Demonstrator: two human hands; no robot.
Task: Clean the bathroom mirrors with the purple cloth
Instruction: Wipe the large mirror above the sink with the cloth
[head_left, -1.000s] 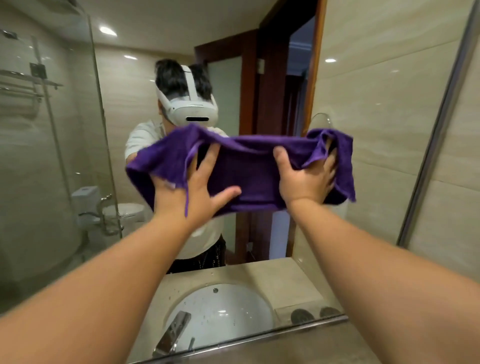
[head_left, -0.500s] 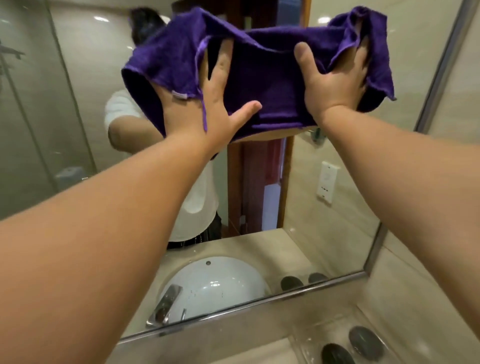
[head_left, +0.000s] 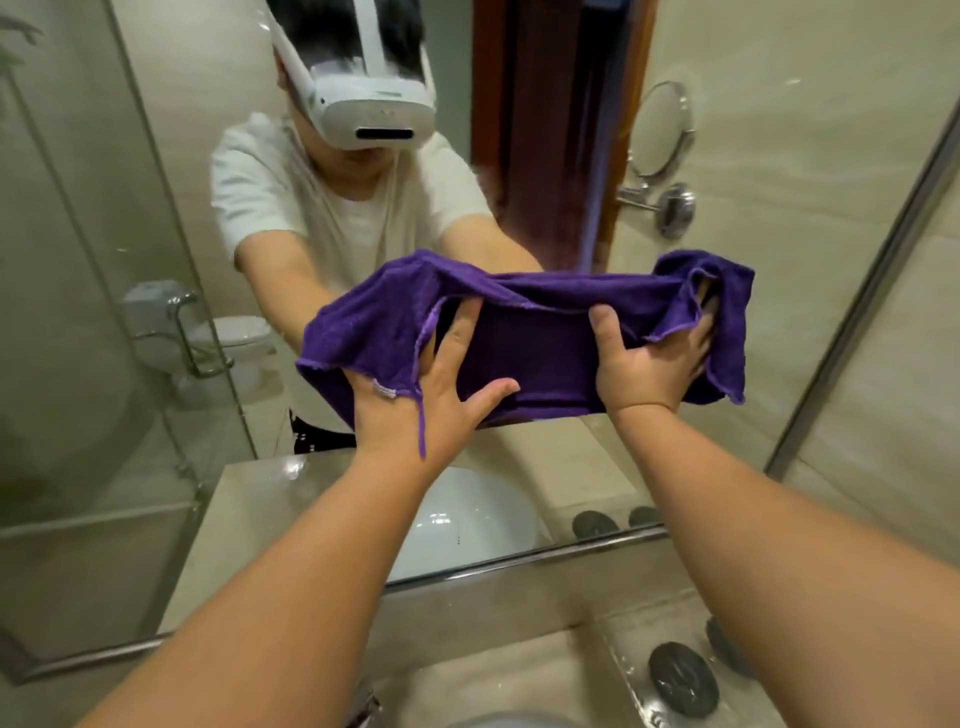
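Observation:
A purple cloth (head_left: 540, 348) is spread wide and pressed flat against the big wall mirror (head_left: 779, 156), low on the glass. My left hand (head_left: 421, 395) pushes on the cloth's left half with fingers spread, partly tucked under a fold. My right hand (head_left: 649, 369) presses the right half, its fingertips hidden inside the cloth's folded end. Both arms reach straight forward. The mirror reflects a person in a white shirt with a headset.
The mirror's metal frame (head_left: 519, 564) runs along the bottom and up the right side (head_left: 852, 291). Below lies a stone counter with dark round objects (head_left: 683, 678). A round shaving mirror (head_left: 662, 130), a toilet and a glass shower screen show as reflections.
Both hands slid the cloth up the mirror, then back down; it now sits lower on the glass than a second ago.

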